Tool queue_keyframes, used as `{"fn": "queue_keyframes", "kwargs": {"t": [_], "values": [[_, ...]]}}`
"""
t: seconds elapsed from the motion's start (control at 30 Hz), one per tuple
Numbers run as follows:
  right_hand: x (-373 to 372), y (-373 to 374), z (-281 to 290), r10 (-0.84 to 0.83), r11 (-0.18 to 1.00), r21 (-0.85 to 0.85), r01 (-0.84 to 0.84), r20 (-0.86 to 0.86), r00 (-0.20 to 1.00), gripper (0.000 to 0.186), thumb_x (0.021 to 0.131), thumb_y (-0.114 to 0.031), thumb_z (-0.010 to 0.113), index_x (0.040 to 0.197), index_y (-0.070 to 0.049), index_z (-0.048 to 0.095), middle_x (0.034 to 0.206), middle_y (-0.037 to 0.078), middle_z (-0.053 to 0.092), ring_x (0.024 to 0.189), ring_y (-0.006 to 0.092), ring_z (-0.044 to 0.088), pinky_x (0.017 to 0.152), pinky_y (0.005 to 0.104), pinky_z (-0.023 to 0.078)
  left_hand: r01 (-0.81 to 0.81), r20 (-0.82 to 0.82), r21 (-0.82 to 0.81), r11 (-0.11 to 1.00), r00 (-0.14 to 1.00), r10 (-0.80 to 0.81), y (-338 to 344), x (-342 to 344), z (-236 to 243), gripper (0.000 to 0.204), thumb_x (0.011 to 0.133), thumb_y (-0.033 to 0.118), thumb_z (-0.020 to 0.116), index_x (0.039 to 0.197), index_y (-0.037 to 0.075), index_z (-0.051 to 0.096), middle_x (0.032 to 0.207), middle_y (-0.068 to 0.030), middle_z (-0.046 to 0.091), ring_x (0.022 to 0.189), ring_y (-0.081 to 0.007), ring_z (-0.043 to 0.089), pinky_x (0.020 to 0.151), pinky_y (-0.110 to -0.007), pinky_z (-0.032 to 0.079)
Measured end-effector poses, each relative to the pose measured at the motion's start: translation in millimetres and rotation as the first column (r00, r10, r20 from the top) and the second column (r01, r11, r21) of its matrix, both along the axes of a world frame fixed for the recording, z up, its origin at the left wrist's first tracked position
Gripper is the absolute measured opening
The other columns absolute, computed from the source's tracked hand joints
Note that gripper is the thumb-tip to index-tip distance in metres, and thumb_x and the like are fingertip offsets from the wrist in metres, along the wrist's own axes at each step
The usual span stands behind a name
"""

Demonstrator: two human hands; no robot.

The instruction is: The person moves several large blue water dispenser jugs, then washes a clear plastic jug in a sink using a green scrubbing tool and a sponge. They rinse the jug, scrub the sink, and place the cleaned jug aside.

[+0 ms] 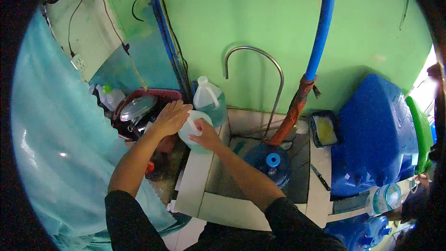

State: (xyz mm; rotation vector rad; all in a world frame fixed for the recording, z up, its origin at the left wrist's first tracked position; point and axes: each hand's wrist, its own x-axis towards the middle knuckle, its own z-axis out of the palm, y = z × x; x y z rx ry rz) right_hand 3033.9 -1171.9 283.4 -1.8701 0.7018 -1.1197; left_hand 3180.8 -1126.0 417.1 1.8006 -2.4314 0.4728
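A translucent whitish plastic jug [186, 132] stands on the tiled ledge left of the sink. My right hand [205, 135] grips its upper part, thumb and fingers bent around it. My left hand [173, 118] rests against the jug's top left side, fingers stretched out and lying flat. The jug's cap cannot be seen, and part of its top lies behind my hands. Just behind it stands a second clear jug [204, 94] with a white cap and greenish liquid inside.
A large round water bottle [260, 160] with a blue cap sits in the sink [297, 190] under a curved metal faucet [281, 76]. A knife [320, 178] lies on the right ledge, near a dark tray [316, 132] and a blue container [376, 130]. A teal curtain [60, 125] hangs left.
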Motion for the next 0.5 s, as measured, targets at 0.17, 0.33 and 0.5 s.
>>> {"fn": "queue_keyframes", "kwargs": {"t": [0.17,0.33,0.5], "values": [[-92,50,-13,-0.295,0.930,-0.220,0.293,0.023,0.955,0.057,0.074,-0.025,0.081,0.120,-0.006,0.053,0.119,0.015,0.056,0.114,0.0329,0.051,0.102,0.0439,0.038,0.178,-0.188,0.001,0.984,0.966,-0.175,-5,-5,3,0.048,0.080,0.010,0.065,0.126,0.008,0.053,0.132,-0.0208,0.053,0.138,-0.0418,0.036,0.116,-0.054,0.025],[-243,63,-52,-0.793,0.609,0.064,0.791,0.020,0.609,0.078,0.069,-0.019,0.086,0.131,-0.001,0.042,0.124,0.016,0.043,0.125,0.0318,0.041,0.109,0.0457,0.030,0.263,-0.677,0.104,0.959,0.725,-0.126,32,-109,-117,0.064,0.077,0.024,0.074,0.134,0.007,0.050,0.140,-0.0220,0.048,0.134,-0.0447,0.040,0.114,-0.055,0.029],[-281,51,-103,-0.503,0.757,0.406,0.512,-0.138,0.853,0.098,0.080,-0.044,0.079,0.151,-0.002,0.026,0.151,0.023,0.024,0.138,0.0353,0.030,0.115,0.0459,0.024,0.396,-0.837,0.335,0.855,0.542,0.077,27,-241,-236,0.083,0.070,0.040,0.084,0.135,0.002,0.050,0.141,-0.0234,0.048,0.133,-0.0408,0.043,0.116,-0.050,0.028]]}}
